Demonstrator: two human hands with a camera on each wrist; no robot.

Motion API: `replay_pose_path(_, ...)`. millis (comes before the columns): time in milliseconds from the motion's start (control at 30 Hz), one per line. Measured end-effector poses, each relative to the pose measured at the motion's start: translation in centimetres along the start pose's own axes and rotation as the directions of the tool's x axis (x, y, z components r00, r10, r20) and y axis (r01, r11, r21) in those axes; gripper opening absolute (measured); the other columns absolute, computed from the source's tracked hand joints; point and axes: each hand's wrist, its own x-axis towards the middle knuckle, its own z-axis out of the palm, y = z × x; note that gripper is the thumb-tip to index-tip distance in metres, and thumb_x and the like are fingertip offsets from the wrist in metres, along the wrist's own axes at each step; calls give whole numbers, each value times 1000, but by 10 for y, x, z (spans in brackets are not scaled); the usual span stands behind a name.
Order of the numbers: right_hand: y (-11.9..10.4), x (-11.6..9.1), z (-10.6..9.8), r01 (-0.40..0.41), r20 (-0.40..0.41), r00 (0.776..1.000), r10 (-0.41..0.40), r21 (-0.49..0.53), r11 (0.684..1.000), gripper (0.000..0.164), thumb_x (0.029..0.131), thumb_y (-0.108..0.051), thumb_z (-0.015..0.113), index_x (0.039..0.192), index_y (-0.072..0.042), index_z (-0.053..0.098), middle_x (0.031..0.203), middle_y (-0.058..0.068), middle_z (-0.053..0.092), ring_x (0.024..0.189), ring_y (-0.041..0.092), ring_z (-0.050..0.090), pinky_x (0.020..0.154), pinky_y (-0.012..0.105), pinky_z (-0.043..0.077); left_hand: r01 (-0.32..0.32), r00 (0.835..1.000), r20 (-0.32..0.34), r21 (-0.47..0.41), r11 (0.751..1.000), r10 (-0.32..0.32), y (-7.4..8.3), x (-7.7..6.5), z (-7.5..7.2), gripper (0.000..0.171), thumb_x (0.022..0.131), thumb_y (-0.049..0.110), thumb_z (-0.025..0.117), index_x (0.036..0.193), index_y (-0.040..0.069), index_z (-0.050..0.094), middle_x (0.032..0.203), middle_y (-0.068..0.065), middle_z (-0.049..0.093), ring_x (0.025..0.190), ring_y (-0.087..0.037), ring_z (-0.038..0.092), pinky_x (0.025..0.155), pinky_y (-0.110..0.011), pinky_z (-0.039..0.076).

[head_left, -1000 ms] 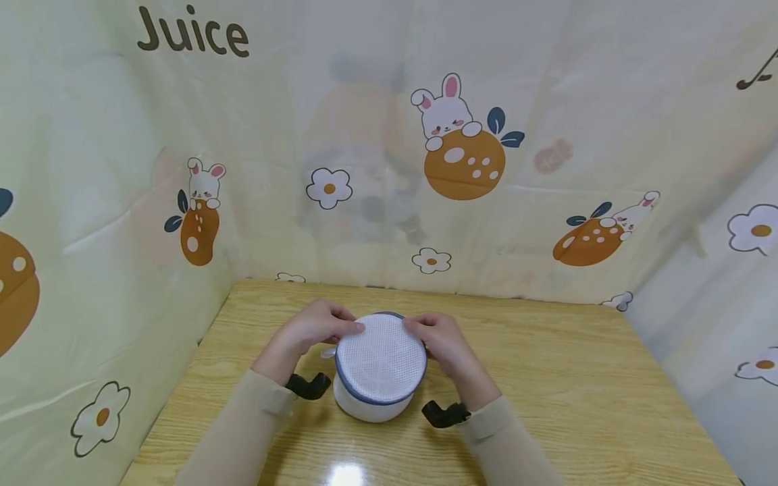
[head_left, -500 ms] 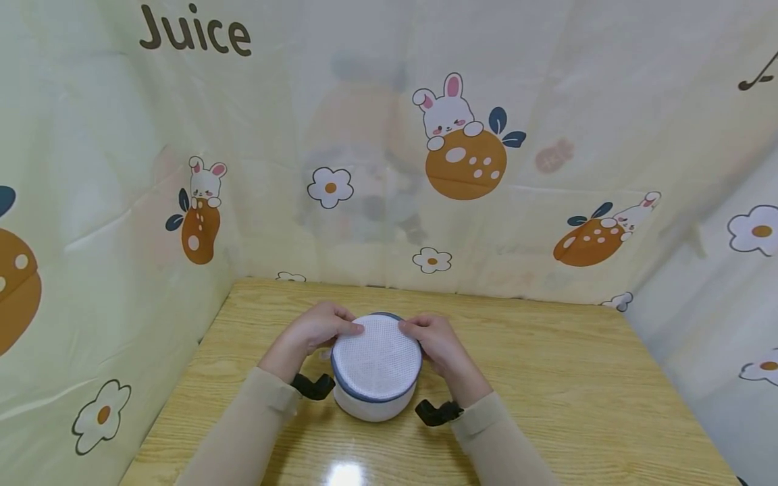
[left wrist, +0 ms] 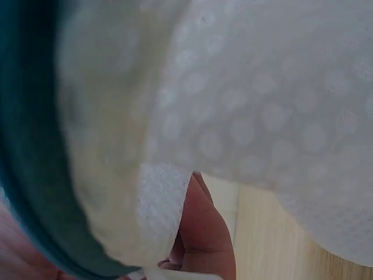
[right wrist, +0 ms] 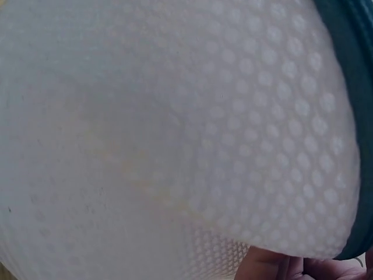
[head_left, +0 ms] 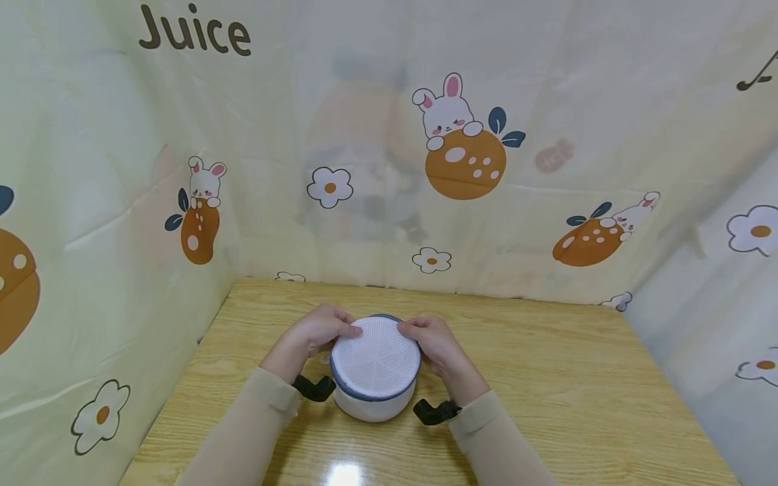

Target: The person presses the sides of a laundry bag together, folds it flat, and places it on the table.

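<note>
A round white mesh laundry bag with dark blue zipper trim stands on the table, its flat top tilted toward me. My left hand grips the far left of its rim, thumb on top and fingers underneath. On the far right, my right hand pinches the rim in the same way. The honeycomb mesh side wall fills much of the left wrist view, with curled fingers below it. Close mesh covers most of the right wrist view; a bit of finger shows at the bottom.
The wood-grain table stretches to both sides and in front of the bag. A printed curtain hangs along the back and both sides. Black camera mounts sit at both wrists, close to the bag.
Both hands and the top of the mesh bag have shifted slightly to the left, mostly in the first half second. The grip on the rim stays the same.
</note>
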Motion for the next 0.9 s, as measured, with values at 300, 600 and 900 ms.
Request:
replay_pose_path(300,1,-1,-1,5,-18,1000,-6,-20,1000,21,104,-19,72,101,2,75,92,7,72,76,13,68,64,24,59,-15,1000,-1,7,1000,15,-1,0,1,16,98,8,75,107,-5,77,90,-7,74,74,-14,70,65,-25,60)
replay_pose_path(600,-3,-13,-3,8,-42,999,-13,-99,995,28,102,-29,76,107,-2,77,100,8,73,81,16,67,68,26,59,-41,999,-4,96,995,42,1,-13,-1,20,98,14,77,110,-3,78,87,-5,72,70,-12,64,61,-23,53)
replay_pose_path(900,0,-32,-8,4,-86,996,-21,-192,981,28,102,-32,75,105,-4,79,98,9,73,82,18,66,74,32,61,-28,1000,-9,99,995,29,-4,-26,-6,18,98,15,78,103,-1,74,75,0,60,65,-10,51,63,-26,44)
